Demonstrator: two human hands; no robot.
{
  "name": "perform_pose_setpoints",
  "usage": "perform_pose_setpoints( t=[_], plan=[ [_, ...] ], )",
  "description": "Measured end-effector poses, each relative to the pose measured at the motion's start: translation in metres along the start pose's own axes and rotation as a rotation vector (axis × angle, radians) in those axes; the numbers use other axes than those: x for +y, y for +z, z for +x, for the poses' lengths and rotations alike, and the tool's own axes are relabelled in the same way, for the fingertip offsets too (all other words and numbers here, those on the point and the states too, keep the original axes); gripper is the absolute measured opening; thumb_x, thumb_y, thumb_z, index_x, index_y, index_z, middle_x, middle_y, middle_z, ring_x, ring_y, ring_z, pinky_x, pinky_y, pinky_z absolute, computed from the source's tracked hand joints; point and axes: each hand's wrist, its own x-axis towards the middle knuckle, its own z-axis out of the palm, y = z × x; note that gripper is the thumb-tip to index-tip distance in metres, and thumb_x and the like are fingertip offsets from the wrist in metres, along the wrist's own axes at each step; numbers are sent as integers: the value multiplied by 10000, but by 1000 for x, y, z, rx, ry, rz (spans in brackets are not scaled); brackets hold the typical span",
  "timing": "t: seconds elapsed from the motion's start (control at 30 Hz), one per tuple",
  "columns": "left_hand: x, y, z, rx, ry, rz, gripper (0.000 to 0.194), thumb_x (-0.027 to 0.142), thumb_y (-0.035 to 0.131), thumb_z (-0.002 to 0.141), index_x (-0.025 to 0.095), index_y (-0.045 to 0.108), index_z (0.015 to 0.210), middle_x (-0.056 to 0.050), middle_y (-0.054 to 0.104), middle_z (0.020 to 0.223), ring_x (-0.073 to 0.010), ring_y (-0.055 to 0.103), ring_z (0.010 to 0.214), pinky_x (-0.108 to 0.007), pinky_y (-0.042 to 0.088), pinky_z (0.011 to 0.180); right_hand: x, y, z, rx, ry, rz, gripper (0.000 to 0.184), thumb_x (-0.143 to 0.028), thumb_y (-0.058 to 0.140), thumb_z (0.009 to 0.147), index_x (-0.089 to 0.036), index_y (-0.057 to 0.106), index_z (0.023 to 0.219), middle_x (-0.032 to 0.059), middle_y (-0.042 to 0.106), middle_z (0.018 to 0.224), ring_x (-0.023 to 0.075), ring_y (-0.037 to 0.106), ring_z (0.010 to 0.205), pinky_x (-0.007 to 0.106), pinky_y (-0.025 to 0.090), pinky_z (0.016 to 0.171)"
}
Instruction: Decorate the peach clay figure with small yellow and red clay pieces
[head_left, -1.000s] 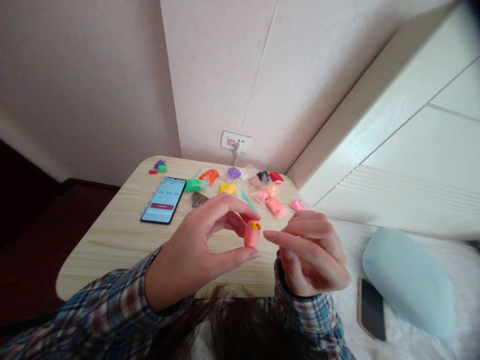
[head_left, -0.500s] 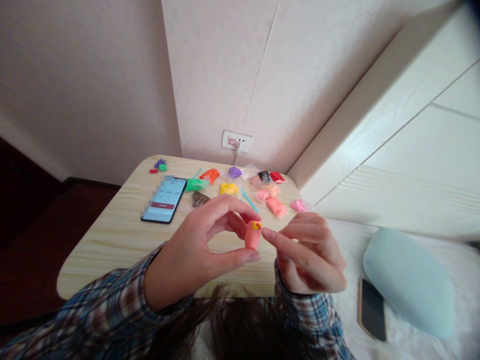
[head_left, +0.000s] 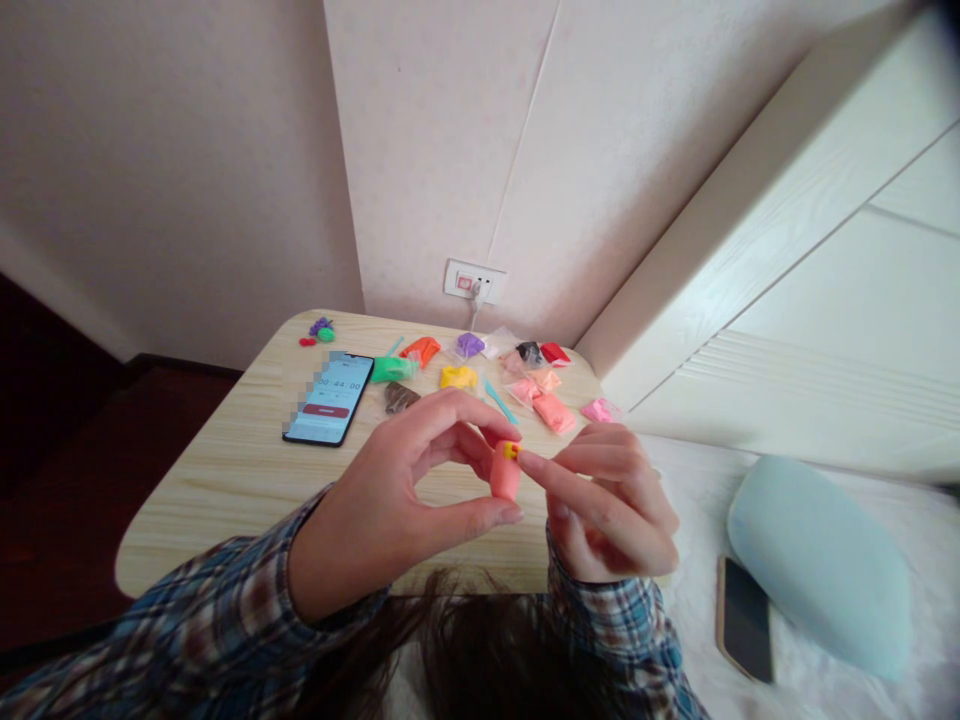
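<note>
My left hand (head_left: pixel 397 500) holds a small salmon-pink clay cylinder (head_left: pixel 504 477) upright between its thumb and fingertips, above the table. On the cylinder's top right edge sits a little yellow clay piece (head_left: pixel 511 450) with a bit of red on it. My right hand (head_left: pixel 611 500) is just to the right, its index finger stretched out so the tip touches the yellow and red piece. The other fingers of that hand are curled in, and I see nothing held by them. Behind the hands lie bagged lumps of clay, among them a yellow one (head_left: pixel 458 378) and a salmon one (head_left: pixel 555 412).
On the wooden table (head_left: pixel 202 500) lie a phone (head_left: pixel 330 400) showing a timer, a turquoise tool (head_left: pixel 500 401), and small purple, green and red clay shapes (head_left: pixel 322 330). A wall socket (head_left: pixel 475 282) has a plug in it. At right are a pale blue cushion (head_left: pixel 817 565) and a dark phone (head_left: pixel 744 620).
My right hand has shifted slightly left, bringing its index fingertip onto the yellow and red piece. The left hand and the pink cylinder stay nearly still.
</note>
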Motion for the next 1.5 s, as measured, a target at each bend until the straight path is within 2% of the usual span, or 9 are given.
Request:
perform_pose_setpoints(
  t=[0.33, 0.47, 0.63, 0.83, 0.93, 1.03, 1.13, 1.27, 1.5],
  plan=[
    [-2, 0, 1, 8, 29, 70, 303, 94, 709, 678, 169, 573, 938, 17, 589, 847, -108, 597, 743, -257, 539, 760, 2, 1, 0, 55, 74, 39, 315, -144, 518, 830, -199, 655, 1109, 23, 559, 752, 157, 520, 687, 322, 422, 585],
    [-2, -1, 1, 15, 31, 93, 290, 97, 700, 691, 169, 575, 942, 19, 602, 806, -124, 599, 768, -266, 532, 764, 4, 1, 1, 3, 168, 89, 240, -271, 531, 852, -199, 644, 1051, 33, 573, 803, 178, 542, 747, 339, 448, 631],
    [-4, -2, 1, 51, 3, 24, 321, 82, 732, 657, 182, 577, 920, 18, 622, 808, -136, 604, 797, -273, 524, 781, 4, 0, 1, -163, 231, 113, 336, -406, 553, 847, -194, 583, 1105, 57, 590, 908, 208, 549, 845, 379, 465, 717],
    [-16, -4, 5, 22, -93, -145, 341, 103, 765, 625, 177, 583, 904, 14, 607, 826, -118, 599, 744, -261, 535, 740, 8, -5, -2, -221, 190, 92, 385, -385, 583, 833, -205, 533, 1170, 66, 597, 971, 218, 553, 899, 397, 475, 762],
    [-19, -7, 6, 38, -141, -178, 314, 121, 755, 650, 174, 576, 903, 8, 602, 867, -114, 616, 752, -266, 541, 741, 23, -1, -8, -244, 293, 39, 328, -340, 603, 823, -203, 553, 1117, 60, 588, 985, 198, 553, 889, 371, 485, 755],
    [-19, -12, 5, 85, -124, -126, 287, 131, 738, 677, 170, 567, 905, -9, 621, 917, -125, 637, 774, -287, 543, 767, 44, 14, -21, -391, 547, -61, 186, -308, 555, 855, -169, 583, 976, 54, 583, 941, 153, 555, 794, 310, 490, 719],
    [-18, -15, 5, 105, -94, -71, 276, 146, 733, 691, 169, 575, 916, -28, 637, 975, -132, 643, 782, -288, 546, 756, 61, 38, -38, -839, 782, -394, 212, -320, 533, 869, -146, 585, 978, 84, 589, 1013, 158, 583, 838, 290, 477, 761],
    [-17, -18, 5, 139, -120, -48, 255, 158, 723, 703, 165, 589, 920, -46, 650, 1005, -159, 647, 848, -308, 540, 796, 66, 58, -51, -935, 859, -540, 198, -280, 556, 839, -113, 594, 938, 155, 603, 1026, 245, 592, 934, 337, 460, 766],
    [-16, -21, 3, 122, -123, -69, 289, 162, 708, 719, 164, 612, 992, -49, 675, 948, -172, 652, 854, -338, 540, 818, 71, 52, -54, -966, 967, -604, 159, -141, 466, 808, -109, 618, 841, 178, 647, 925, 250, 625, 865, 323, 447, 682]
  ],
)
